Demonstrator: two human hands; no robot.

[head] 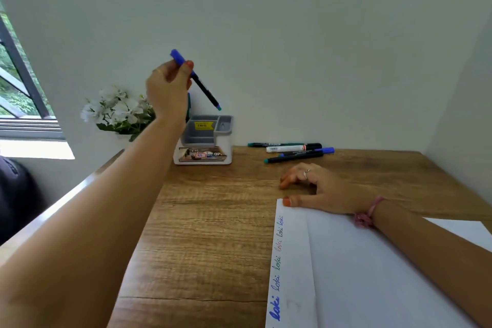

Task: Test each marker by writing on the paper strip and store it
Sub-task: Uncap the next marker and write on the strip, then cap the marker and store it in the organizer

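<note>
Marker first: the slim black-barrelled marker with the blue cap (pixel 200 82) is up in the air in my left hand (pixel 167 90), tilted, cap end high, teal tail end pointing down toward the grey-and-white plastic desk organiser (pixel 205 138) standing at the back of the wooden counter (pixel 213 221). My fingers (pixel 186 66) are clamped on it just below the cap, thumb against the barrel. It feels like it should: light, stiff, smooth plastic, a bit slick, so a pinch near the upper end is fine for dropping it tail-first into a compartment, I reckon.

Going down in size. The white paper strip (pixel 290 261) lies along the near right of the counter, with the same word written several times along its edge in blue, dark and red ink. My right hand (pixel 314 186) rests at the strip's far corner, fingers loosely spread and relaxed, thumb tip touching the paper's corner, holding nothing. Beyond it lies a small cluster of loose markers (pixel 292 150), four as far as I can count, well apart from the organiser.

What I can't make out: my left wrist covers the organiser's left side, so I can't tell what's stored there, though something teal pokes up behind my hand. The yellow sticker's print is unreadable. The paper runs off the bottom and right edges. White flowers (pixel 117 109) sit left of the organiser, their pot hidden behind my arm.
</note>
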